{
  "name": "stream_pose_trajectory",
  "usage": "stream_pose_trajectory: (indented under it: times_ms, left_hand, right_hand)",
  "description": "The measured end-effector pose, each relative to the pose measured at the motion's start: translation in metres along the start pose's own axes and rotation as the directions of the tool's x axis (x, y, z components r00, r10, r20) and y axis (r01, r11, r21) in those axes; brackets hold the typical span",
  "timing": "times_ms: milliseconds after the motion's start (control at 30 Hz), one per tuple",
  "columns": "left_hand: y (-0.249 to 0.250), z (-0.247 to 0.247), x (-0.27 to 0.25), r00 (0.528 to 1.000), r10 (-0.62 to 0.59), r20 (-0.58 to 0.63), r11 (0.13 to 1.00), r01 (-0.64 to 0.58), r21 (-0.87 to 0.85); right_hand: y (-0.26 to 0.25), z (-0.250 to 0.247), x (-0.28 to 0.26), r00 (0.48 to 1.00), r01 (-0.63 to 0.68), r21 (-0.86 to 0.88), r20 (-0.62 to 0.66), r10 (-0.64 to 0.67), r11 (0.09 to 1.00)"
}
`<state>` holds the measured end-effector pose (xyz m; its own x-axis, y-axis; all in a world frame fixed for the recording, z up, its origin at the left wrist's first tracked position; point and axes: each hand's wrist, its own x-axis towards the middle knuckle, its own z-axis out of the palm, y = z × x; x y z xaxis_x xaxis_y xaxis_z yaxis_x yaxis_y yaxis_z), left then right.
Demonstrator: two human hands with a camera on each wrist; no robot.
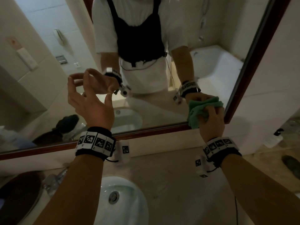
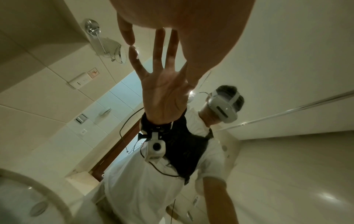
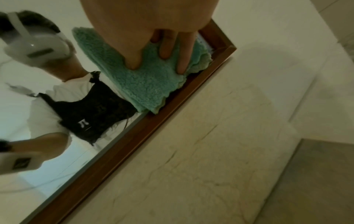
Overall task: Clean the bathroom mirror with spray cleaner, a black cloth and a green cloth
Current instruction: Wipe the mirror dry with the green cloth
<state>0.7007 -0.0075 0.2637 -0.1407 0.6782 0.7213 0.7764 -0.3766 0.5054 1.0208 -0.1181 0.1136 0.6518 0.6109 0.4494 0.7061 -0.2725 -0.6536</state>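
1. Head view: your right hand (image 1: 211, 120) had the green cloth (image 1: 197, 109) bunched up in its fingers, pushed against the mirror (image 1: 65, 38) right in the lower right corner by the brown frame (image 1: 253, 59). Your left hand (image 1: 87, 101) was up in front of the glass holding nothing, fingers loosely bent, fingertips meeting their own reflection. A dark bundle showed in the mirror at the lower left, too murky to call. The sink (image 1: 123, 200) sat below on the table (image 1: 178, 184).
2. Left wrist view: your left hand (image 2: 172, 13) was spread loose and empty, fingertips (image 2: 128, 36) touching the mirror, with the palm reflected back at you.
3. Right wrist view: your fingers (image 3: 184, 56) were dug into the green cloth (image 3: 145, 78), squeezing it flat on the glass, its edge just beside the wooden frame (image 3: 172, 109).
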Motion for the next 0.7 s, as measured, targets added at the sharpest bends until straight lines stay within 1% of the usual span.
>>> stream_pose_trajectory:
  times_ms: [100, 200, 267, 300, 400, 467, 500, 533, 600, 633, 700]
  left_hand:
    - [-0.004, -0.001, 0.0, 1.0, 0.025, 0.018, 1.0, -0.024, -0.005]
    - [-0.015, -0.004, -0.002, 0.992, 0.119, 0.031, 0.992, -0.12, 0.041]
    - [-0.025, -0.006, -0.002, 0.985, 0.159, 0.066, 0.985, -0.163, 0.059]
    - [-0.03, -0.007, -0.001, 0.981, 0.172, 0.091, 0.983, -0.178, 0.055]
    - [-0.044, -0.011, 0.001, 0.964, 0.226, 0.141, 0.971, -0.235, 0.05]
    - [-0.048, -0.014, 0.002, 0.956, 0.246, 0.157, 0.965, -0.257, 0.052]
    - [-0.049, -0.016, 0.002, 0.955, 0.249, 0.161, 0.964, -0.26, 0.054]
    - [-0.05, -0.018, 0.002, 0.954, 0.253, 0.163, 0.963, -0.265, 0.054]
    - [-0.05, -0.02, 0.003, 0.952, 0.268, 0.151, 0.959, -0.278, 0.053]
    - [-0.05, -0.021, 0.003, 0.951, 0.272, 0.144, 0.958, -0.282, 0.052]
    - [-0.046, -0.02, 0.003, 0.957, 0.258, 0.13, 0.962, -0.266, 0.052]
  right_hand:
    - [-0.027, 0.022, -0.013, 0.996, 0.068, -0.005, 0.059, -0.068, 0.998]
    - [-0.077, 0.047, -0.035, 0.988, 0.129, 0.021, 0.077, -0.131, 0.991]
    - [-0.113, 0.066, -0.051, 0.979, 0.177, 0.038, 0.093, -0.18, 0.983]
    - [-0.131, 0.076, -0.059, 0.972, 0.207, 0.062, 0.102, -0.213, 0.976]
    - [-0.177, 0.108, -0.082, 0.926, 0.334, 0.115, 0.144, -0.348, 0.936]
    - [-0.2, 0.124, -0.091, 0.946, 0.274, 0.206, 0.12, -0.302, 0.939]
    - [-0.208, 0.126, -0.094, 0.956, 0.243, 0.222, 0.109, -0.271, 0.944]
    - [-0.213, 0.126, -0.096, 0.954, 0.254, 0.257, 0.095, -0.285, 0.933]
    - [-0.211, 0.124, -0.098, 0.917, 0.337, 0.235, 0.138, -0.374, 0.912]
    - [-0.205, 0.121, -0.094, 0.913, 0.349, 0.222, 0.136, -0.384, 0.91]
    - [-0.193, 0.106, -0.081, 0.938, 0.292, 0.236, 0.119, -0.326, 0.927]
